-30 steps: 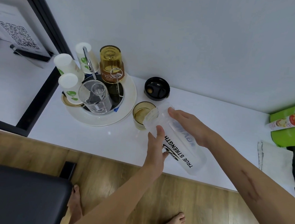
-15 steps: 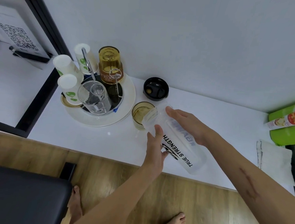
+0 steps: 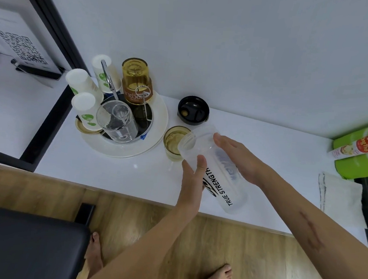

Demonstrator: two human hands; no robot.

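Left hand (image 3: 192, 177) and right hand (image 3: 241, 160) still tilt the bottle (image 3: 224, 186) over the glass (image 3: 172, 143).

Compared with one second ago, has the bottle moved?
No. The mouth of the bottle still lies over the right rim of the glass, tilted as before.

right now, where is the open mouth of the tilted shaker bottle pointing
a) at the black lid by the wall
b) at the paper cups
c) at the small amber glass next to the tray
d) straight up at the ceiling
c: the shaker bottle, held by the left hand and the right hand, tips its open mouth over the amber glass, short of the black lid.
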